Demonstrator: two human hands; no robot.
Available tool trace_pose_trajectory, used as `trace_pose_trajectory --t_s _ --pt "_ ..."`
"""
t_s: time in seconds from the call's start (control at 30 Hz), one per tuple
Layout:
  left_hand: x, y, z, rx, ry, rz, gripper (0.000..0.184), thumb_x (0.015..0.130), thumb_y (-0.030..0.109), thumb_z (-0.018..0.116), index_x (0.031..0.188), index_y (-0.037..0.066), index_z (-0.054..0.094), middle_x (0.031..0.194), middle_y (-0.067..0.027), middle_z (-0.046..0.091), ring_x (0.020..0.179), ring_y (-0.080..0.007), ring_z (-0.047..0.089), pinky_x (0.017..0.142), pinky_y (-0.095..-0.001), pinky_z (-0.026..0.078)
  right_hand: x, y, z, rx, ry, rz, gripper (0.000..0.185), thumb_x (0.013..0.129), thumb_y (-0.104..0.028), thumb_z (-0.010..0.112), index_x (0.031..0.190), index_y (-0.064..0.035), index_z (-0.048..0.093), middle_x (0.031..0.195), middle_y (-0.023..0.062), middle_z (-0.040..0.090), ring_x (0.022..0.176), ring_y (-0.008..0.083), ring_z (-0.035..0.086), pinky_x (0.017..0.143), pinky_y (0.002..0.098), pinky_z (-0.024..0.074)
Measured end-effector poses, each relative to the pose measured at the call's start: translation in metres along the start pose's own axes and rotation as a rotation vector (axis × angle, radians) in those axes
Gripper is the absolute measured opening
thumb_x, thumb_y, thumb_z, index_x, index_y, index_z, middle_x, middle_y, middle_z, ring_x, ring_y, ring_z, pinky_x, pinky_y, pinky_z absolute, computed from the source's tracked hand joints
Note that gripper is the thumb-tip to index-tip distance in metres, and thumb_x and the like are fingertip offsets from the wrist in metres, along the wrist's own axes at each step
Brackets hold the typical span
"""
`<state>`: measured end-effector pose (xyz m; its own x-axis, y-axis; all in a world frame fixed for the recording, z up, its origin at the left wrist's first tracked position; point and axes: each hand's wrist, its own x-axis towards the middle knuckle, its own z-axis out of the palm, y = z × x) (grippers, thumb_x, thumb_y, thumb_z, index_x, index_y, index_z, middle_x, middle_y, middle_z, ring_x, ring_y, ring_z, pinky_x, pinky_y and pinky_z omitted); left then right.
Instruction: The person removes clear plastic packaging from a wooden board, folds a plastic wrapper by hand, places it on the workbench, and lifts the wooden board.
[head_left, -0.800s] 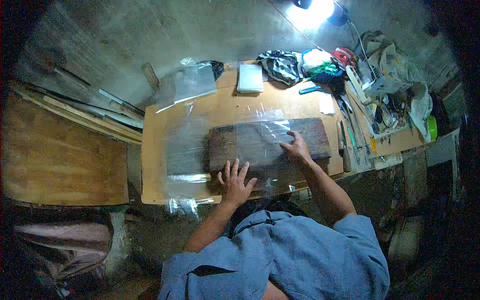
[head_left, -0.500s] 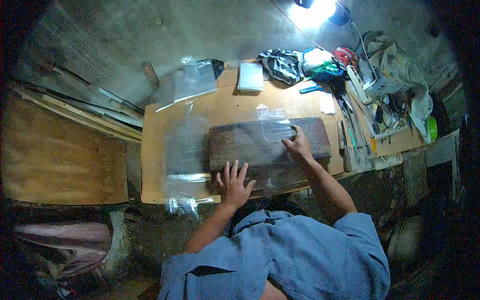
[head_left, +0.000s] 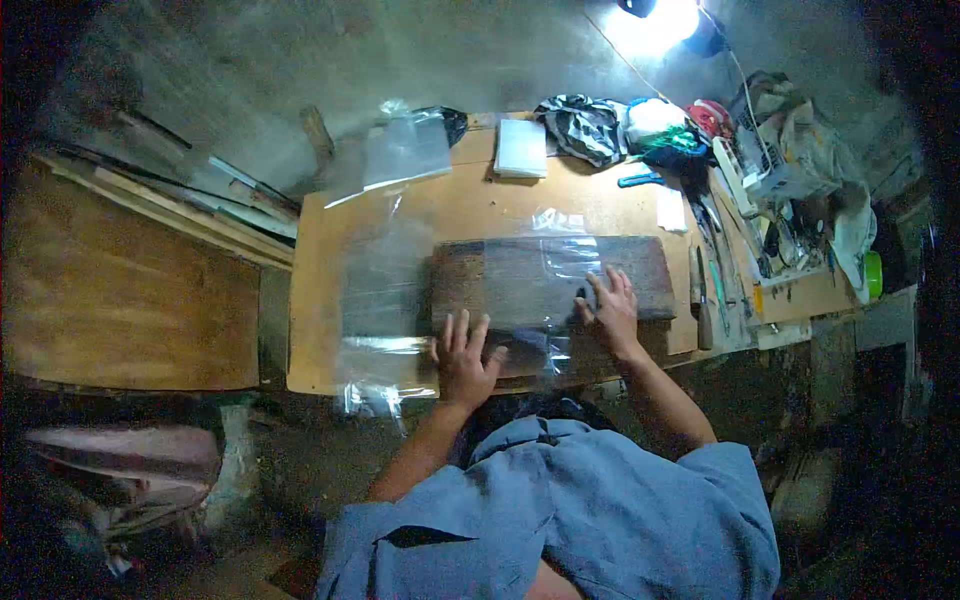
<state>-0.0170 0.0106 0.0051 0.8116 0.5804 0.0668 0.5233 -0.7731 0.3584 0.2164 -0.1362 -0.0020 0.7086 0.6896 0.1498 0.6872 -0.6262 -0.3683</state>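
Observation:
A dark, worn wooden block lies lengthwise on the table in front of me. Clear plastic film covers its middle and hangs over its near edge, with shiny creases. My left hand, fingers spread, rests at the block's near left corner, the fingertips at its edge. Over the right part of the block, my right hand has its fingers apart, near the film's right border; whether it touches the film I cannot tell. Left of the block, more clear plastic sheets lie flat, their glossy ends reaching the table's front edge.
On the table, a stack of pale sheets and a plastic packet lie at the back. Striped bags, a blue cutter and a cluttered tool basket stand right. A wooden panel is on the left.
The view has shifted a little. My right hand's fingers have spread apart and the hand sits slightly nearer the block's front edge. My left hand stays by the near left corner.

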Motion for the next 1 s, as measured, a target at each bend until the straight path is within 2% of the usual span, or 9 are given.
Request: trace_pose_trajectory --t_s 0.17,0.3,0.37,0.4,0.6,0.7,0.8,0.9,1.0 --pt "0.009 -0.066 -0.021 0.048 0.154 -0.318 0.057 0.089 0.042 0.053 0.139 0.016 0.041 0.146 -0.0142 0.032 0.139 -0.0359 0.02 0.102 -0.0639 0.018 -0.005 0.0 -0.018 0.165 0.106 -0.006 0.042 0.083 -0.026 0.065 0.12 -0.0076 0.057 0.129 0.0224 0.047 0.122 0.0389 0.042 0.103 0.0458 0.0336" --pt "0.011 -0.127 -0.015 0.068 0.261 -0.395 0.055 0.091 0.04 0.051 0.14 0.018 0.04 0.147 -0.011 0.033 0.139 -0.0331 0.02 0.104 -0.0615 0.017 -0.011 0.004 -0.023 0.238 0.136 -0.011 0.037 0.082 -0.022 0.066 0.115 -0.0061 0.059 0.123 0.0221 0.052 0.117 0.0378 0.046 0.099 0.0448 0.0372" --pt "0.01 -0.138 -0.02 0.144 0.029 -0.528 0.054 0.092 0.039 0.05 0.141 0.022 0.037 0.148 -0.0067 0.032 0.14 -0.0287 0.021 0.106 -0.0586 0.015 -0.014 0.006 -0.02 0.245 0.155 0.001 0.035 0.083 -0.021 0.066 0.114 -0.0058 0.059 0.12 0.021 0.053 0.115 0.0368 0.048 0.098 0.0437 0.0382" --pt "0.01 -0.146 -0.016 0.134 0.145 -0.43 0.05 0.092 0.039 0.051 0.138 0.023 0.043 0.147 -0.0031 0.035 0.139 -0.0222 0.024 0.106 -0.0556 0.016 -0.015 0.008 -0.02 0.26 0.153 0.006 0.035 0.082 -0.022 0.066 0.112 -0.0065 0.06 0.12 0.0204 0.054 0.114 0.0361 0.048 0.098 0.0438 0.0382" --pt "0.007 -0.168 -0.003 0.09 0.297 -0.375 0.029 0.089 0.035 0.056 0.111 0.018 0.066 0.125 -0.0017 0.059 0.123 -0.0204 0.047 0.101 -0.0467 0.024 -0.019 0.004 -0.021 0.242 0.142 -0.016 0.032 0.082 -0.021 0.066 0.111 -0.0063 0.061 0.118 0.018 0.056 0.111 0.0351 0.05 0.097 0.0425 0.0393" --pt "0.011 -0.192 0.015 0.01 0.353 -0.35 0.028 0.085 0.034 0.061 0.106 0.017 0.067 0.118 -0.0012 0.063 0.117 -0.0222 0.052 0.101 -0.0445 0.024 -0.018 0.0 -0.024 0.257 0.133 -0.016 0.032 0.082 -0.023 0.066 0.109 -0.0064 0.061 0.117 0.0168 0.057 0.11 0.0343 0.051 0.096 0.0428 0.0391" --pt "0.015 -0.205 0.036 -0.167 0.427 -0.335 0.036 0.081 0.038 0.065 0.111 0.017 0.066 0.124 -0.0022 0.059 0.123 -0.0219 0.047 0.104 -0.0459 0.02 -0.016 -0.003 -0.025 0.277 0.145 -0.015 0.03 0.082 -0.022 0.066 0.107 -0.0061 0.062 0.116 0.0163 0.058 0.11 0.0339 0.052 0.096 0.0427 0.0394" --pt "0.011 -0.165 0.008 0.068 0.419 -0.226 0.043 0.079 0.04 0.067 0.115 0.018 0.065 0.131 -0.0027 0.055 0.13 -0.022 0.04 0.107 -0.0471 0.017 -0.015 -0.009 -0.03 0.3 0.144 -0.014 0.028 0.081 -0.021 0.066 0.105 -0.0058 0.062 0.115 0.0164 0.058 0.11 0.0337 0.052 0.096 0.0425 0.04" --pt "0.01 -0.171 0.01 0.001 0.325 -0.274 0.045 0.08 0.038 0.067 0.122 0.022 0.061 0.135 -0.0019 0.051 0.132 -0.022 0.036 0.109 -0.0485 0.014 -0.016 -0.008 -0.027 0.324 0.136 -0.011 0.028 0.081 -0.019 0.067 0.105 -0.0057 0.062 0.114 0.0165 0.059 0.11 0.0338 0.052 0.095 0.0422 0.0406"
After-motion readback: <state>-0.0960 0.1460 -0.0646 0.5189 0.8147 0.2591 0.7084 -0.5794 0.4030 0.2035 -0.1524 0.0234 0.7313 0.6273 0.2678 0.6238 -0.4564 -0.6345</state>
